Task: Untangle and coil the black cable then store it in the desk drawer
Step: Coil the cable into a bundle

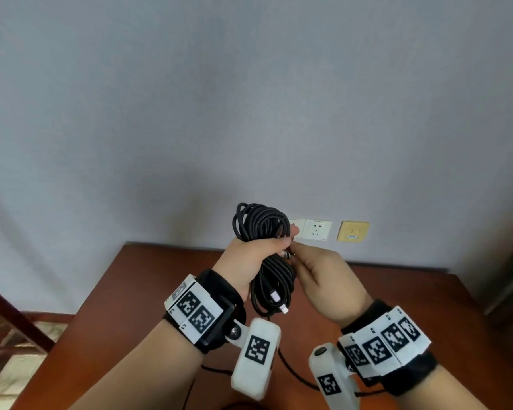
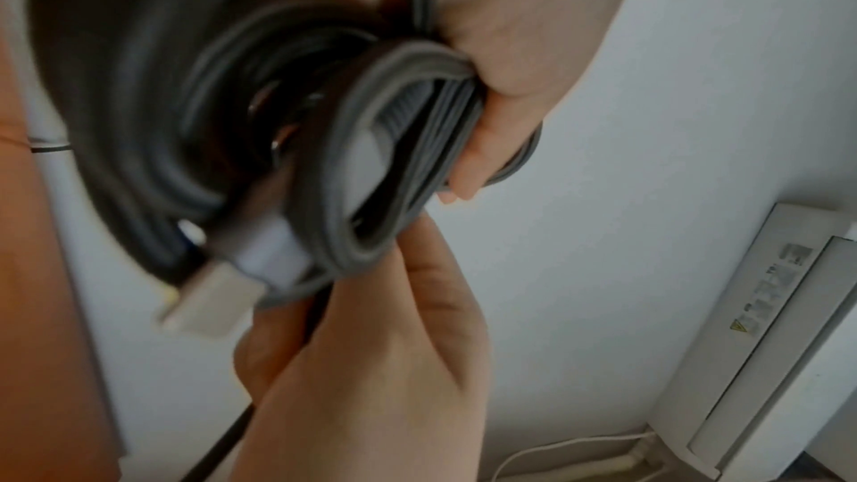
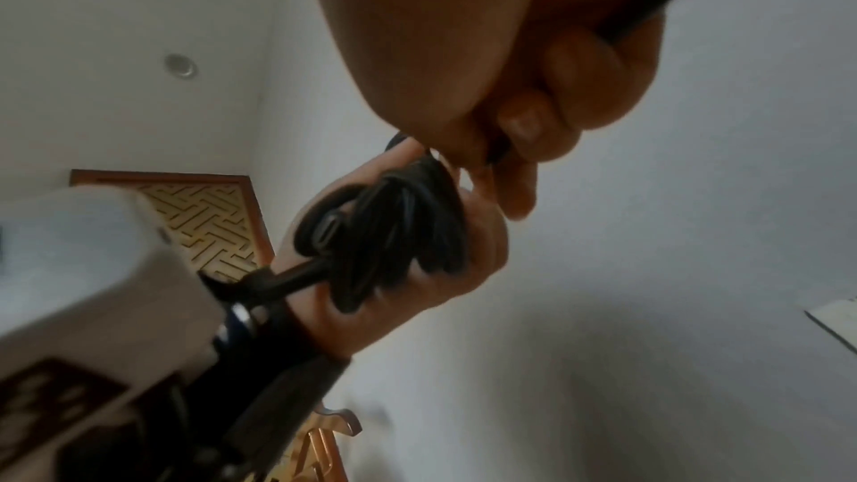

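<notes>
The black cable (image 1: 261,221) is bundled into a long coil and held upright above the brown desk (image 1: 160,276). My left hand (image 1: 258,250) grips the coil around its middle, and loops stick out above and below the fist. A silver connector (image 1: 276,297) dangles from the lower loops. My right hand (image 1: 296,253) pinches a loose strand of the cable just right of the left fist. In the left wrist view the coil (image 2: 278,123) and connector (image 2: 213,295) fill the frame. In the right wrist view the strand (image 3: 649,6) runs through my curled fingers. No drawer is in view.
A slack length of cable (image 1: 293,377) trails down onto the desk near me. Wall sockets (image 1: 317,229) and a yellow plate (image 1: 353,230) sit just behind the desk's far edge. A wooden chair frame (image 1: 12,315) stands at the left.
</notes>
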